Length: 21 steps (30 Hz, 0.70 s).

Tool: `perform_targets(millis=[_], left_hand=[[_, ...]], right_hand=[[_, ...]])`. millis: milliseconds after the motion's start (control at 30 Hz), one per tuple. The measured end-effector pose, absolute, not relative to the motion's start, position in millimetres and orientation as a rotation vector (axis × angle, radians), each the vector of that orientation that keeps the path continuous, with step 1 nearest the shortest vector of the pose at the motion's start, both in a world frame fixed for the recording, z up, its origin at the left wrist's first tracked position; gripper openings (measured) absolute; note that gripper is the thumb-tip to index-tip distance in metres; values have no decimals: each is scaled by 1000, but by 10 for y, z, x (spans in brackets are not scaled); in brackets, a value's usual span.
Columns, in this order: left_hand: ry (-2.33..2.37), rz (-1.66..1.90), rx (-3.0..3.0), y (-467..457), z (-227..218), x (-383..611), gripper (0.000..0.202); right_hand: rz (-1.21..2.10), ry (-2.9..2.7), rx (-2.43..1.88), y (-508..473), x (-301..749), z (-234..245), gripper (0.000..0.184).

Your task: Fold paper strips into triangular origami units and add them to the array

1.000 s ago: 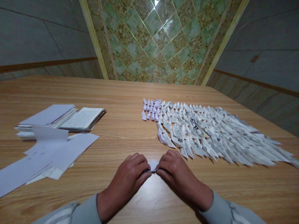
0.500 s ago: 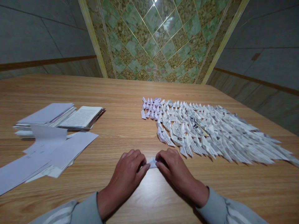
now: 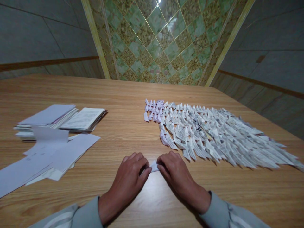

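Observation:
A small folded piece of white paper (image 3: 154,166) is pinched between my two hands, just above the front middle of the table. My left hand (image 3: 129,179) grips its left end with thumb and curled fingers. On its right end, my right hand (image 3: 177,177) holds on the same way. Only the paper's middle shows; both ends are hidden by my fingers. Beyond my right hand lie rows of folded paper boats (image 3: 190,129), pale lilac ones at the left and printed ones spreading to the right.
Loose white sheets (image 3: 68,153) lie spread at the left. Behind them stand a paper stack (image 3: 48,115) and a smaller stack of printed pages (image 3: 83,118). The wooden table (image 3: 114,95) runs back toward a green tiled wall (image 3: 156,41).
My right hand has shifted very slightly to the left, and the folded paper is tilted a little more. Both hands keep their pinch on it.

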<state>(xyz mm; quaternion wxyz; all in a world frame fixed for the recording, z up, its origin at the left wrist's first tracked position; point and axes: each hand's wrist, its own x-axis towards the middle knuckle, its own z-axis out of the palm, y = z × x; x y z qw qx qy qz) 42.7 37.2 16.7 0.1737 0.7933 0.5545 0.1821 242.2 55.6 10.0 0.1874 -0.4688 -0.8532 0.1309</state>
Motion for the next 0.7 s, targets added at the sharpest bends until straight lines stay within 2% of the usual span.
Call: perform_targets(millis=[467, 600, 700], left_hand=[[1639, 478, 2257, 377, 154, 429, 15], [1626, 486, 2278, 375, 150, 425, 13], [1564, 550, 2313, 374, 111, 412, 12]], right_hand=[[138, -2513, -1323, 604, 2380, 42, 7], [238, -2489, -1300, 557, 2397, 113, 5], [378, -2392, -1333, 517, 2394, 163, 14]])
